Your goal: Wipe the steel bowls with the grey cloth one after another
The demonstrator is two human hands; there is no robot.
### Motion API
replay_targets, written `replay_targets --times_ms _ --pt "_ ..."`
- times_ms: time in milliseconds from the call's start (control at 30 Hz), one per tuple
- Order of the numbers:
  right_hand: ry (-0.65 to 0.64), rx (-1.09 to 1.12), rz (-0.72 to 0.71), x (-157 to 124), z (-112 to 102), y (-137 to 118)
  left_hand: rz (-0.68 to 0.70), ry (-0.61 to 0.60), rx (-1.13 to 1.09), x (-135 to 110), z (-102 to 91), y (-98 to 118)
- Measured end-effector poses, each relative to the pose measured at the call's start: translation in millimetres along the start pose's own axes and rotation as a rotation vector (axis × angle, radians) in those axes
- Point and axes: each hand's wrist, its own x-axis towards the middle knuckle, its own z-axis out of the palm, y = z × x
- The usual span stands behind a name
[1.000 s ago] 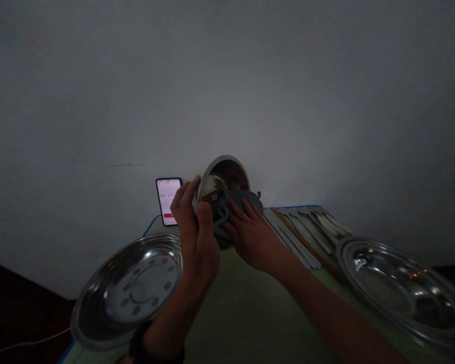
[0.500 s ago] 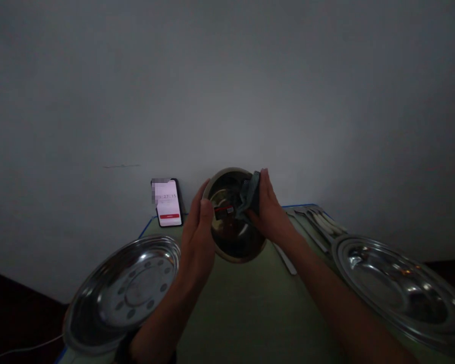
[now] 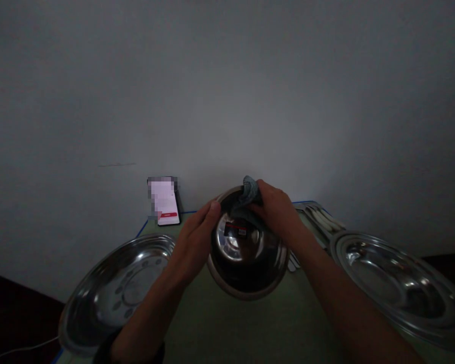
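Note:
A shiny metal bowl (image 3: 246, 270) is held up over the table, tilted so its inside faces me. A dark label with a pale patch (image 3: 235, 230) sticks to the bottom of it. My left hand (image 3: 197, 235) grips the bowl's left rim, thumb on the near side and fingers behind. At the upper right rim, my right hand (image 3: 276, 210) is closed on a grey-blue cloth (image 3: 251, 190), which folds over the rim and lies against the inner wall. Part of the cloth is hidden by the hand.
A large metal basin (image 3: 87, 298) stands on the left and an oval metal tray (image 3: 382, 283) on the right. Several pieces of cutlery (image 3: 324, 220) lie behind the tray. A phone (image 3: 165, 202) leans on the wall (image 3: 227, 101) behind the green table (image 3: 220, 323).
The bowl has come nearer and lower and turned, so more of its inside shows. My right hand and the cloth have shifted to the upper rim.

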Motion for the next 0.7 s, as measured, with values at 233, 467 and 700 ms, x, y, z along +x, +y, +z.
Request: replay_targets --times_ms 233,467,700 --pt "0.162 0.134 0.112 4.3 1.8 1.6 0.098 0.129 -0.116 2.3 -6.3 2.9" --pt "0.309 0.566 0.333 4.0 38.5 9.9 0.403 0.227 0.145 -6.1 17.9 -13.2" --pt "0.251 0.393 0.358 0.5 26.5 1.7 0.182 0.307 0.042 1.2 5.0 -4.2"
